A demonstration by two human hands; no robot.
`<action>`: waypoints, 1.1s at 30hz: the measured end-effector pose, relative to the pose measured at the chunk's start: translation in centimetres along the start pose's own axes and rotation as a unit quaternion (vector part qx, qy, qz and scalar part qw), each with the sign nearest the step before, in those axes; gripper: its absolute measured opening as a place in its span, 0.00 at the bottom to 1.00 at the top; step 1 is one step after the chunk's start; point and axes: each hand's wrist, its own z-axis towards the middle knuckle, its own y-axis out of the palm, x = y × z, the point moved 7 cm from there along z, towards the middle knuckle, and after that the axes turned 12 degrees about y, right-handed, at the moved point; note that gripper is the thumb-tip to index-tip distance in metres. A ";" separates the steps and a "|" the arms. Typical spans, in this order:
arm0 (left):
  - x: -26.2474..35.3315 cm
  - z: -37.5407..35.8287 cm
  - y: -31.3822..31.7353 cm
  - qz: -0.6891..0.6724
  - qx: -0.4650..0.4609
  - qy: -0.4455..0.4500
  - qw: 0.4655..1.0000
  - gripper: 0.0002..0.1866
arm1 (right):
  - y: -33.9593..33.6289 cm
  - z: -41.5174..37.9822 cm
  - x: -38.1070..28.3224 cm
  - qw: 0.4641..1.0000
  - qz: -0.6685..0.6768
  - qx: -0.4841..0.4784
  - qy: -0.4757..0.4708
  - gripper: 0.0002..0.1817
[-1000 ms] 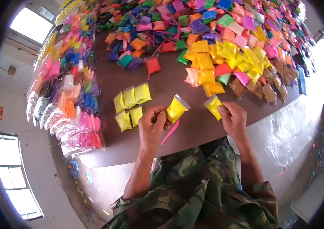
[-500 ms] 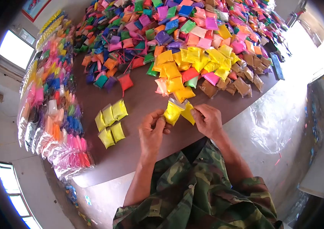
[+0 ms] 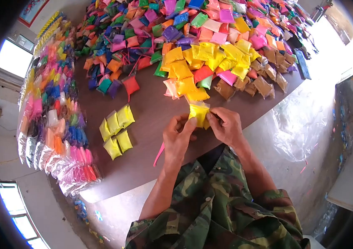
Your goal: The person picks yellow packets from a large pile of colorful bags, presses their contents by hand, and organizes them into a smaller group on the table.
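My left hand (image 3: pixel 178 135) is closed, thumb and fingers pinching a small clear plastic packet filled with bright yellow material (image 3: pixel 197 113). Closed too, my right hand (image 3: pixel 227 126) grips the edge of a second yellow packet (image 3: pixel 207 123), mostly hidden behind the first. The two packets overlap, held upright just above the table's near side. Left of my hands, several yellow-green packets (image 3: pixel 124 116) lie flat in two short rows. A thin pink strip (image 3: pixel 158 154) pokes out beside my left wrist.
A big heap of multicoloured packets (image 3: pixel 176 33) covers the back of the brown table (image 3: pixel 143 103). Yellow packets (image 3: pixel 209 56) and brown ones (image 3: pixel 263 86) lie at its front. Bagged coloured packets (image 3: pixel 54 120) line the left side. Clear plastic sheeting (image 3: pixel 295 128) is on the floor at right.
The two yellow packets have come together, from side by side to overlapping. My left hand has moved right, toward my right hand. The pink strip now shows beside my left wrist.
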 end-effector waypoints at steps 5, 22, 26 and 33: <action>-0.3 0.0 0.1 0.018 -0.015 -0.012 1.000 0.16 | -0.2 0.0 0.4 1.000 0.018 -0.007 0.019 0.06; -0.4 0.3 1.8 0.033 -0.055 0.024 0.998 0.11 | -0.5 0.0 1.0 0.995 0.038 -0.056 0.073 0.16; 0.2 0.1 2.5 0.052 -0.067 0.056 0.995 0.12 | -0.8 0.4 -0.8 0.998 0.031 -0.055 0.005 0.21; 1.2 -0.1 1.9 0.168 -0.097 0.171 0.966 0.13 | -0.7 0.2 0.9 0.994 0.047 -0.069 0.075 0.18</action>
